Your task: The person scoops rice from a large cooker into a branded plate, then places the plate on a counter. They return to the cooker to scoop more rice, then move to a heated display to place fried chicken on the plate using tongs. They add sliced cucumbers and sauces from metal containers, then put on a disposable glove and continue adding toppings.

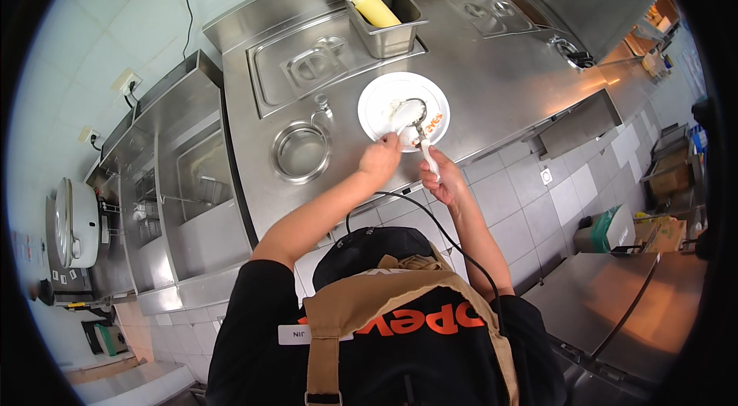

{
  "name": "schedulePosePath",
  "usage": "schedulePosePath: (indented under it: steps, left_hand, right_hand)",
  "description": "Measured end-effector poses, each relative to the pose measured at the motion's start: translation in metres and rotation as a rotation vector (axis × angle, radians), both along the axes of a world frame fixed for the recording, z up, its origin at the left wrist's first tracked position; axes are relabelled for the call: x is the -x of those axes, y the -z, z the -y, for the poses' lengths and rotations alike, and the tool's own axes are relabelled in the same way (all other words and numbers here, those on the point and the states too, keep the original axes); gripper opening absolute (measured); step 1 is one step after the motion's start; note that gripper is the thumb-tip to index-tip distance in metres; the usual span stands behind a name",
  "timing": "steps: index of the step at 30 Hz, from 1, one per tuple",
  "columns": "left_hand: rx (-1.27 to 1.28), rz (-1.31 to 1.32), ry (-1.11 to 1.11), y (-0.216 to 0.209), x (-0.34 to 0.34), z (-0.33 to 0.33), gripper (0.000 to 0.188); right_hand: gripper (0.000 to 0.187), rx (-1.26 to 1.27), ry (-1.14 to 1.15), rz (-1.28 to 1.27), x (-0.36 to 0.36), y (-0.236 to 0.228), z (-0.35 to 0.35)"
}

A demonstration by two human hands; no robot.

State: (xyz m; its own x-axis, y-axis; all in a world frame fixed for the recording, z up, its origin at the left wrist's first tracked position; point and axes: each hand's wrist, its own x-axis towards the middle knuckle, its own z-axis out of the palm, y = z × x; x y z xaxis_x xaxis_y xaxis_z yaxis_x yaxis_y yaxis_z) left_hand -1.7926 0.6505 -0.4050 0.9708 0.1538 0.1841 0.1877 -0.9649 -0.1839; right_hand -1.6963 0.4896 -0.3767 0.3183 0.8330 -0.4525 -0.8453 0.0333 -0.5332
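In front of me, at the counter's near edge, lies a white round plate (370,102) with orange print on its right side. My right hand (443,178) is closed round the white handle of a metal scoop (420,123), whose head is over the plate. My left hand (381,157) is closed at the plate's near rim. It seems to grip a slim white utensil (407,112), perhaps a spatula or spoon, which reaches to the scoop's head. Pale stuff shows beside the scoop; its kind is unclear.
A steel container (388,38) holding a yellow squeeze bottle (375,8) stands behind the plate. To the left are a round steel well (301,152) and a lidded counter pan (311,65). Fryer basins (201,168) lie further left. A dark cable (453,241) crosses near my right arm.
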Motion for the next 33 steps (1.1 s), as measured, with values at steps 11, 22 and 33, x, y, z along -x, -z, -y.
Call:
schedulePosePath:
  steps: [11,22,33]
  left_hand:
    - [0.608,0.154,-0.314,-0.092,0.021,-0.049,0.042]
    - [0.841,0.168,-0.514,-0.018,0.019,-0.034,0.040]
    - [1.252,0.353,-0.602,0.013,-0.028,-0.011,0.047]
  right_hand:
    - [0.031,0.043,0.004,0.058,-0.019,-0.005,0.010]
    - [0.040,0.628,-0.026,1.587,-0.081,0.001,-0.011]
    - [0.035,0.439,-0.071,0.903,-0.017,0.011,-0.028]
